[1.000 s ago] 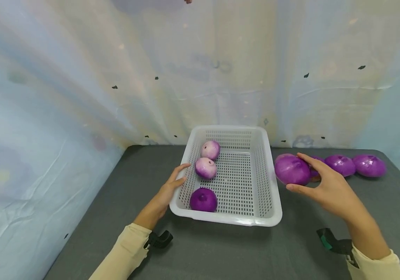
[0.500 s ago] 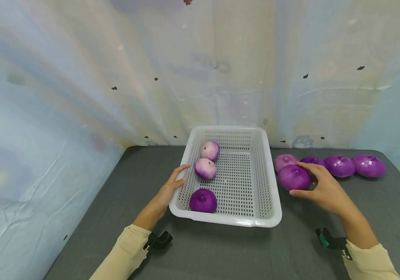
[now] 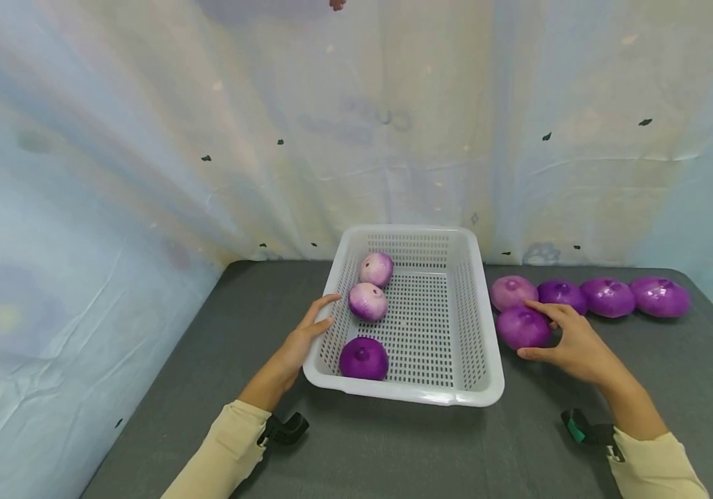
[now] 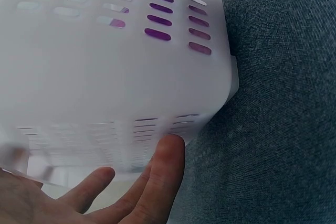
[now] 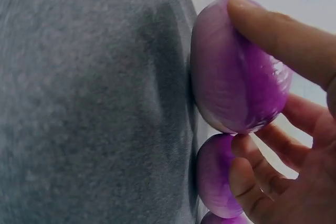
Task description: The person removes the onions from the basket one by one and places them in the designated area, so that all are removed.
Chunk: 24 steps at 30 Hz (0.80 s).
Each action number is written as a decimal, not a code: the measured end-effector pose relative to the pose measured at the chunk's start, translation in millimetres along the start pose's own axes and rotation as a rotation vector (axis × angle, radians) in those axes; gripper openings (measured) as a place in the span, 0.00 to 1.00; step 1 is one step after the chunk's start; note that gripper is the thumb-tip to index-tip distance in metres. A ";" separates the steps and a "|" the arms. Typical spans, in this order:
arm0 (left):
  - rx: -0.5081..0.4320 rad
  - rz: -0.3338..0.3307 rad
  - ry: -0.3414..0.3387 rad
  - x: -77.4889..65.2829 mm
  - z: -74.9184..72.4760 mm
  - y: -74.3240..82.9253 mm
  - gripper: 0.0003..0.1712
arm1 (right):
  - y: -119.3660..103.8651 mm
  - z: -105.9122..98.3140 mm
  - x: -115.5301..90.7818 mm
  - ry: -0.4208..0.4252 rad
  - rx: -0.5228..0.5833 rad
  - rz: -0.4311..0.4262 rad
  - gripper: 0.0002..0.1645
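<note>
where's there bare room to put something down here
Bare: the gray table in front of the white plastic basket; the table left of the left hand; the basket floor right of its three red onions. Crowded: right of the basket, where the right hand grips a red onion beside a row of four more.

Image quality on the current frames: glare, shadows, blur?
Head: glare spots on the rightmost onion, soft shadow on the table near the right hand. Left wrist: pale, washed-out basket wall; blurred patch at the left edge by the left hand, probably its thumb. Right wrist: bright highlight on the held onion, dark shadow on the table beside it; view turned sideways.
</note>
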State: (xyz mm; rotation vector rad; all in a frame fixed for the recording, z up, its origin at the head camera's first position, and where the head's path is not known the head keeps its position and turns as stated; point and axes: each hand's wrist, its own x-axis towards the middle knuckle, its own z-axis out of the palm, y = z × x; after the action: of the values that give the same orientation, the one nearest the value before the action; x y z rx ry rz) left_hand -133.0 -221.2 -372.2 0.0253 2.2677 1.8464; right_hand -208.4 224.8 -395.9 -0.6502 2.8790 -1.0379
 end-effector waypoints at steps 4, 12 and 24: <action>-0.001 0.005 -0.007 0.2 0.1 -0.2 0.27 | 1.4 1.5 0.2 -0.005 -0.010 0.006 0.55; 0.003 0.015 -0.011 0.9 -0.4 -0.9 0.27 | 4.2 2.4 -0.7 -0.028 -0.024 0.011 0.55; 0.005 0.016 -0.003 0.4 -0.1 -0.9 0.27 | 7.5 4.8 -2.2 -0.022 -0.005 -0.026 0.55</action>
State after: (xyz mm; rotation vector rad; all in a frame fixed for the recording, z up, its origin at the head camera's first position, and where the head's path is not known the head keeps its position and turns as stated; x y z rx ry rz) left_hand -133.3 -221.4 -373.1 0.0476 2.2770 1.8472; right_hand -208.5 227.8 -404.6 -0.6960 2.8631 -1.0196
